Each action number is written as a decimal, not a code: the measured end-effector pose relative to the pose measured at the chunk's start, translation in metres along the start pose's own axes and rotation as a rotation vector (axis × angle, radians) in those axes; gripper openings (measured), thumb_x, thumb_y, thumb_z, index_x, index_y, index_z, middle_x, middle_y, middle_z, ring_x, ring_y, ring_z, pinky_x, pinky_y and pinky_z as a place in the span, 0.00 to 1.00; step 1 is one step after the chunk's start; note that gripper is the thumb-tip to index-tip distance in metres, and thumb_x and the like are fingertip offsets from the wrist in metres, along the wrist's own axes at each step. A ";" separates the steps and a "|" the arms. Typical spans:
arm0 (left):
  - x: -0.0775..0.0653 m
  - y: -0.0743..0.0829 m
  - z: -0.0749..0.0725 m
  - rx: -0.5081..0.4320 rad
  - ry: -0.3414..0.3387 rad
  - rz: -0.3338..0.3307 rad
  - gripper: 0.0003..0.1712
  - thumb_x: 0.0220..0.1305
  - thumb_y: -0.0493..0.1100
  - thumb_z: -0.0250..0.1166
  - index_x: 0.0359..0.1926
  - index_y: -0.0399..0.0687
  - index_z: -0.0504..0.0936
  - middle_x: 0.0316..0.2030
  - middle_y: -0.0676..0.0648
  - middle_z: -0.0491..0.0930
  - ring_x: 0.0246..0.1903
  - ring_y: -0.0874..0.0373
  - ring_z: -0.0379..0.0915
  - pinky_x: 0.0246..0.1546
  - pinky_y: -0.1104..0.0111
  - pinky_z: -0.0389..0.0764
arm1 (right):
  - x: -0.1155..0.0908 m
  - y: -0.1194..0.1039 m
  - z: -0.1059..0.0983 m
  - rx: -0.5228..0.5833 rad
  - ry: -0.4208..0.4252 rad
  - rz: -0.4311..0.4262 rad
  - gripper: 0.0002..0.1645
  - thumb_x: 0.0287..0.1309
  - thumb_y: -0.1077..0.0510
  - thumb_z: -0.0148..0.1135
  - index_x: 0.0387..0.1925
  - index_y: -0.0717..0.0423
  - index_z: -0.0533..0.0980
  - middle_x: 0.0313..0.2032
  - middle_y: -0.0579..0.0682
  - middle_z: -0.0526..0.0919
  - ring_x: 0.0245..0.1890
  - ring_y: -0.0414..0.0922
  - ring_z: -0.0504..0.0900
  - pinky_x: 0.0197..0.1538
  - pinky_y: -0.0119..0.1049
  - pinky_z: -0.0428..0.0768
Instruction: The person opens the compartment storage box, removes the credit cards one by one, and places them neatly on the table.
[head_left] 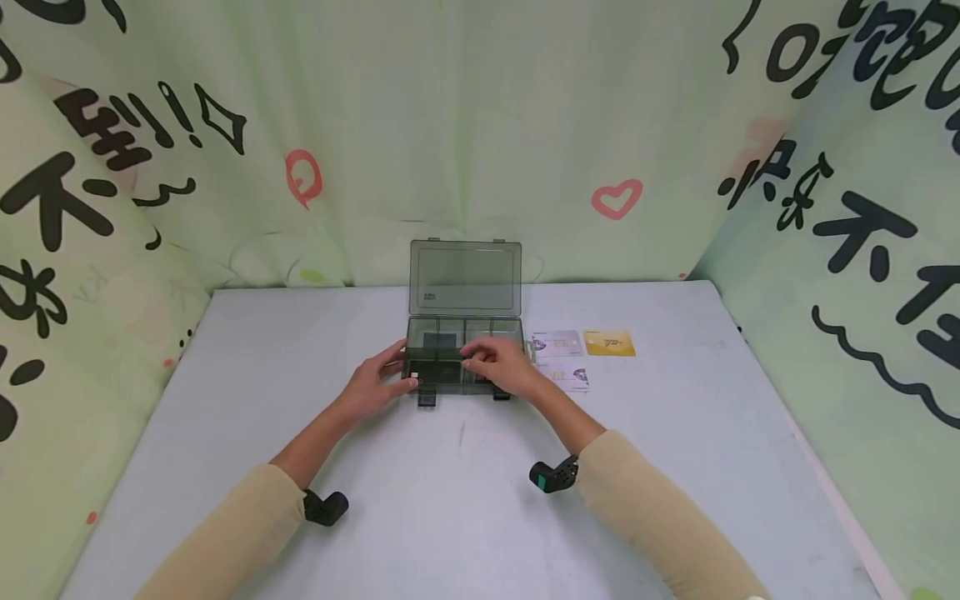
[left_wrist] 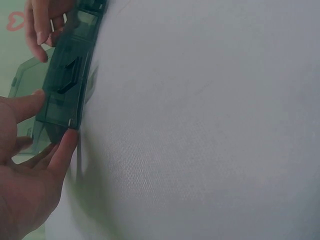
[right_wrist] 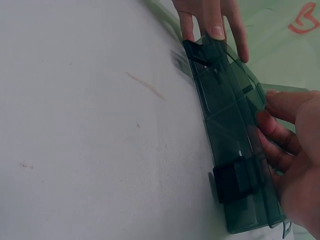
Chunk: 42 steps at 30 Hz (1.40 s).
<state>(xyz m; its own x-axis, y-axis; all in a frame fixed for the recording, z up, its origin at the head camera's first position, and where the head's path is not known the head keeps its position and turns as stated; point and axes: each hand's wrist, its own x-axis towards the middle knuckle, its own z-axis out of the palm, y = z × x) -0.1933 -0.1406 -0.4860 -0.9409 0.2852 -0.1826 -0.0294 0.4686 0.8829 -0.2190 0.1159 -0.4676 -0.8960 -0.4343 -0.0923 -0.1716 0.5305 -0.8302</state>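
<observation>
A smoky translucent storage box (head_left: 438, 389) with divided compartments stands at the table's middle, its lid (head_left: 465, 279) raised upright at the back. My left hand (head_left: 369, 385) grips the box's left end, thumb at the front corner and fingers along the side; the left wrist view has the thumb on the rim and a fingertip low at the corner. My right hand (head_left: 504, 365) reaches over the right-hand compartments with bent fingers, thumb and forefinger close together near the middle divider. In the right wrist view its fingertips (right_wrist: 265, 119) dip behind the front wall; I cannot tell whether they pinch anything.
Two pale purple cards (head_left: 557, 342) and a gold card (head_left: 610, 342) lie right of the box. Two dark latches (head_left: 427, 398) hang at its front. The white table (head_left: 300, 333) ends at a pale green curtain (head_left: 465, 125) with black lettering.
</observation>
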 end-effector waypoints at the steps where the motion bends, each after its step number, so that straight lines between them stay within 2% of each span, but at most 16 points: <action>1: 0.000 0.000 0.000 -0.002 0.001 0.000 0.45 0.64 0.42 0.65 0.76 0.54 0.52 0.70 0.39 0.63 0.70 0.43 0.59 0.65 0.50 0.69 | 0.000 -0.001 0.001 -0.015 -0.014 0.003 0.18 0.65 0.56 0.59 0.54 0.60 0.77 0.35 0.60 0.84 0.32 0.52 0.82 0.34 0.32 0.77; 5: 0.001 0.000 0.000 -0.006 0.003 0.004 0.45 0.64 0.42 0.65 0.76 0.53 0.52 0.69 0.38 0.64 0.70 0.43 0.60 0.65 0.50 0.69 | 0.004 -0.001 0.004 -0.097 -0.046 0.032 0.19 0.67 0.54 0.58 0.56 0.56 0.77 0.31 0.56 0.84 0.29 0.48 0.81 0.31 0.32 0.75; 13: 0.001 0.001 0.000 -0.002 0.004 0.006 0.45 0.64 0.42 0.66 0.76 0.53 0.52 0.69 0.38 0.64 0.70 0.43 0.60 0.65 0.49 0.69 | 0.007 -0.006 0.010 -0.187 -0.049 0.063 0.19 0.67 0.51 0.57 0.56 0.53 0.77 0.28 0.53 0.82 0.24 0.43 0.76 0.29 0.32 0.72; 19: 0.001 0.002 -0.001 -0.004 -0.001 0.004 0.45 0.64 0.42 0.66 0.76 0.53 0.52 0.69 0.38 0.64 0.70 0.43 0.60 0.65 0.49 0.69 | 0.010 -0.010 0.014 -0.265 -0.076 0.066 0.21 0.68 0.49 0.55 0.58 0.53 0.76 0.19 0.45 0.71 0.18 0.40 0.66 0.26 0.31 0.66; 22: 0.000 0.002 -0.001 -0.003 -0.006 -0.001 0.45 0.64 0.42 0.66 0.76 0.53 0.52 0.69 0.39 0.64 0.70 0.43 0.59 0.65 0.49 0.69 | 0.012 -0.010 0.016 -0.282 -0.101 0.091 0.23 0.68 0.48 0.55 0.60 0.52 0.75 0.17 0.44 0.68 0.17 0.40 0.64 0.25 0.31 0.65; 25: 0.000 0.001 -0.001 0.004 -0.002 0.003 0.45 0.64 0.42 0.65 0.76 0.53 0.52 0.69 0.38 0.64 0.70 0.42 0.60 0.64 0.49 0.70 | 0.015 -0.010 0.020 -0.306 -0.113 0.106 0.23 0.69 0.48 0.54 0.60 0.52 0.75 0.22 0.49 0.75 0.21 0.41 0.68 0.29 0.33 0.69; 28: 0.000 0.000 0.000 0.008 -0.002 0.006 0.45 0.64 0.43 0.65 0.76 0.53 0.52 0.69 0.38 0.64 0.69 0.42 0.60 0.64 0.49 0.70 | 0.016 -0.010 0.024 -0.339 -0.120 0.117 0.23 0.69 0.48 0.54 0.60 0.52 0.75 0.38 0.53 0.84 0.31 0.42 0.76 0.39 0.38 0.76; 31: 0.000 -0.002 0.000 0.014 -0.014 0.002 0.45 0.64 0.43 0.65 0.76 0.53 0.51 0.69 0.38 0.64 0.69 0.42 0.60 0.64 0.49 0.71 | 0.018 -0.010 0.027 -0.356 -0.129 0.132 0.22 0.68 0.48 0.55 0.59 0.52 0.75 0.49 0.53 0.83 0.39 0.43 0.78 0.46 0.41 0.78; 39: 0.001 -0.003 -0.002 -0.004 -0.017 0.036 0.45 0.64 0.43 0.65 0.76 0.53 0.51 0.69 0.37 0.63 0.69 0.41 0.60 0.64 0.49 0.70 | 0.018 -0.011 0.027 -0.339 -0.110 0.143 0.21 0.67 0.47 0.56 0.56 0.51 0.75 0.40 0.51 0.83 0.33 0.42 0.76 0.39 0.38 0.76; 42: 0.000 -0.004 -0.002 -0.003 -0.015 0.038 0.45 0.64 0.44 0.65 0.76 0.53 0.51 0.69 0.37 0.63 0.69 0.42 0.61 0.64 0.49 0.70 | 0.017 -0.011 0.028 -0.325 -0.091 0.129 0.19 0.67 0.48 0.56 0.55 0.51 0.76 0.33 0.49 0.81 0.29 0.42 0.74 0.34 0.36 0.73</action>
<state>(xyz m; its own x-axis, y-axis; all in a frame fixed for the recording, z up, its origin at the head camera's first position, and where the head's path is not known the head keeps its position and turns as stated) -0.1942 -0.1439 -0.4883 -0.9364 0.3146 -0.1556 0.0046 0.4544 0.8908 -0.2205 0.0827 -0.4758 -0.8809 -0.4046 -0.2456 -0.1942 0.7821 -0.5921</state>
